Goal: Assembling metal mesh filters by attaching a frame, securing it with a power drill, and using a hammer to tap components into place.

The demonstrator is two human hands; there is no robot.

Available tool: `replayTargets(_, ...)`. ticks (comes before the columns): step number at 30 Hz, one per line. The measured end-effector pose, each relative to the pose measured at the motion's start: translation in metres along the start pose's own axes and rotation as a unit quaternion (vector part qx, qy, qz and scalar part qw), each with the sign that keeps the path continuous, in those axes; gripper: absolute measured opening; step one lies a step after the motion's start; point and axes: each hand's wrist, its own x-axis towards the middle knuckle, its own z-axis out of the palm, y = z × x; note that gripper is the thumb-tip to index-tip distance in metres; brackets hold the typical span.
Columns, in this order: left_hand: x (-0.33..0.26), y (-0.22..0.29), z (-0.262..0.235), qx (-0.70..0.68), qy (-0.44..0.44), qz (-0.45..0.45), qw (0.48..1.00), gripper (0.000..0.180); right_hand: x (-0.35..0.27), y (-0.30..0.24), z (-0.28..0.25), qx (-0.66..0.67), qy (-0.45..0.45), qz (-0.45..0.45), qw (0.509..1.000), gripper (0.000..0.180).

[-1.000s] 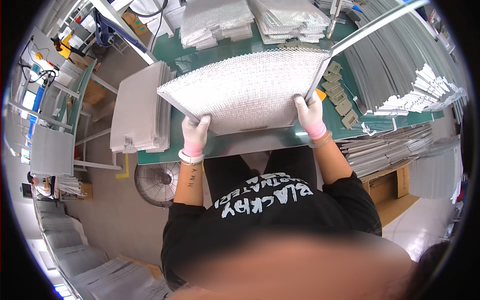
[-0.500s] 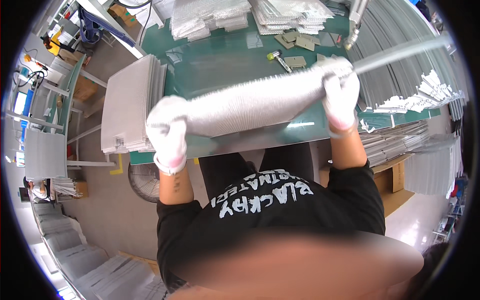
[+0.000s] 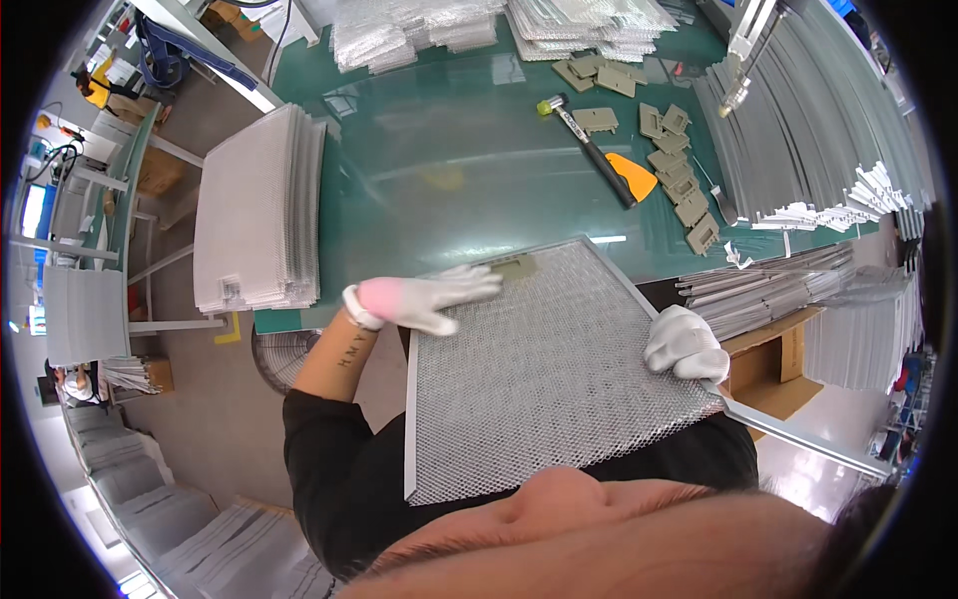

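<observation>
A silver mesh filter panel (image 3: pixel 559 369) with thin metal framing along its edges is tilted over my lap, its far edge by the table's front. My left hand (image 3: pixel 429 299), in a white glove, lies flat with fingers stretched at the panel's far left part. Beside those fingertips a beige plastic plate (image 3: pixel 514 267) shows at the far edge. My gloved right hand (image 3: pixel 686 344) is closed around the right edge of the panel. Below it, a loose end of metal frame strip (image 3: pixel 808 435) juts out to the right of the mesh.
On the green table (image 3: pixel 419 180) lie a hammer (image 3: pixel 596 155), an orange scraper (image 3: pixel 633 178) and several beige plastic plates (image 3: pixel 689 205). Mesh sheets are stacked at left (image 3: pixel 254 210) and the far side (image 3: pixel 589 25). Metal strips (image 3: pixel 798 120) fill the right; a cardboard box (image 3: pixel 773 369) stands below.
The mesh has come down from above the table toward my body and turned its face up. My left hand has gone from gripping its end to lying flat; my right hand has moved nearer me.
</observation>
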Motion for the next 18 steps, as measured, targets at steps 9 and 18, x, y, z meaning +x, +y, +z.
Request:
replayTargets(9,0.016,0.012,0.011,0.112,0.086,-0.189,0.972,0.076,-0.002,0.002,0.008,-0.018,0.045,0.014,0.999,0.022)
replayTargets(18,-0.058,0.112,-0.004,-0.049,0.278,0.186,0.941,0.088,0.068,0.047,-0.005,-0.131,0.159,0.165,0.965,0.032)
